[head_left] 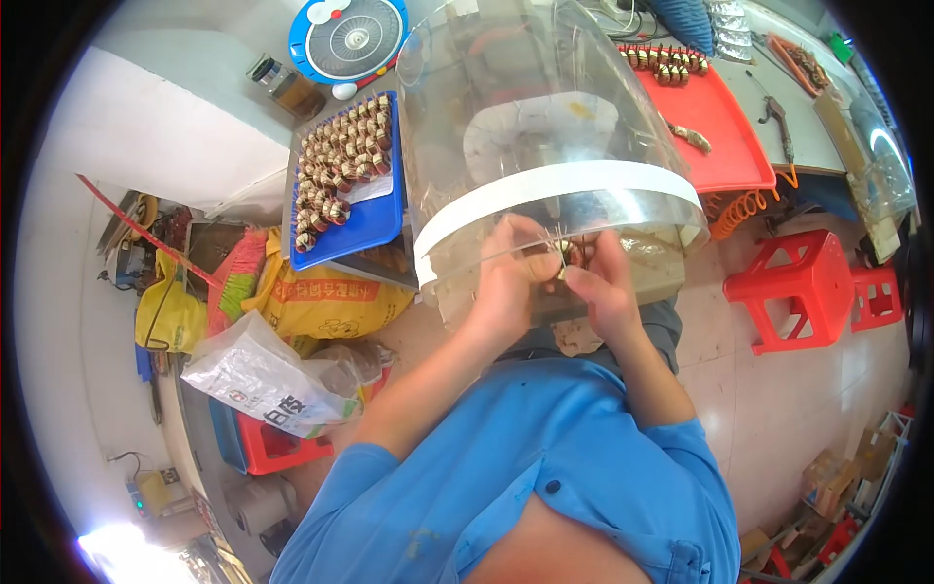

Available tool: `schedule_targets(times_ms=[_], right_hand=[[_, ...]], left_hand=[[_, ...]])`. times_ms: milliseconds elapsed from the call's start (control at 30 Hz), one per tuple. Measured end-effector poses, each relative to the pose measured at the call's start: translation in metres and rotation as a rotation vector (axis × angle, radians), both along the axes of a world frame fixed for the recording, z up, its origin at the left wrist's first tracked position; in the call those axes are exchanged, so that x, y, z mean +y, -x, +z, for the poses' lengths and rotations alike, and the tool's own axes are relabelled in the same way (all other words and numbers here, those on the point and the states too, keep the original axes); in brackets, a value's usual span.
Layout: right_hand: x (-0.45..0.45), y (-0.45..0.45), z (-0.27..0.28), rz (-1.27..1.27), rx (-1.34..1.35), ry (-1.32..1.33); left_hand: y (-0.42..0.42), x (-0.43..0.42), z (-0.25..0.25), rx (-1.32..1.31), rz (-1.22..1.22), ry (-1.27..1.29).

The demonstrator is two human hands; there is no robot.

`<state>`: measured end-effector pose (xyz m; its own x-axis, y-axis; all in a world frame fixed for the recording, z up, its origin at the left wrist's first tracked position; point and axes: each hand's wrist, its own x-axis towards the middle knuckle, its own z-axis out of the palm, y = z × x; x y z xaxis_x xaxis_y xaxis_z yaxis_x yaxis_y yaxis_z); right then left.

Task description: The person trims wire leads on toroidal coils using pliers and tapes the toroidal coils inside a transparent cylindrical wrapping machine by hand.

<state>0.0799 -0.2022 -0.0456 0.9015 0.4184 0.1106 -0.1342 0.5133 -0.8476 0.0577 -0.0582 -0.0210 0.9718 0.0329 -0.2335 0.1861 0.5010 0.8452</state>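
Note:
Both hands are beneath the front edge of a clear plastic hood [545,117] with a white band. Between them is a small dark-and-cream part with thin wires [565,261] standing up from it, like a wound coil. My left hand [508,280] pinches it from the left with thumb and fingers. From the right, my right hand [610,284] grips the same part, its thumb close to the left fingertips. The fingers cover much of the part, so its full shape is hidden.
On the left, a blue tray [375,226] bears rows of similar parts. A red tray [725,146] at right holds several more. A blue fan [356,39] and a jar [285,90] stand behind. Red stools [793,292] and bags [272,375] are on the floor.

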Motion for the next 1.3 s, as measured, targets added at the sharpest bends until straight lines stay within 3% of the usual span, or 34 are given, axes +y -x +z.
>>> schedule_targets(times_ms=[233,433,733,1300], right_hand=[[-0.007,0.004,0.002,0.016,0.005,-0.018],[-0.005,-0.005,-0.012,-0.062,-0.245,0.097],[0.0,-0.003,0.003,-0.008,0.15,0.028],[0.007,-0.008,-0.002,-0.024,0.211,-0.045]], left_hand=[[0.012,-0.007,0.003,-0.033,0.003,0.015],[0.014,-0.006,0.004,-0.064,0.003,0.001],[0.011,-0.004,0.002,0.03,0.026,0.1],[-0.002,0.005,-0.009,-0.055,0.023,0.116]])
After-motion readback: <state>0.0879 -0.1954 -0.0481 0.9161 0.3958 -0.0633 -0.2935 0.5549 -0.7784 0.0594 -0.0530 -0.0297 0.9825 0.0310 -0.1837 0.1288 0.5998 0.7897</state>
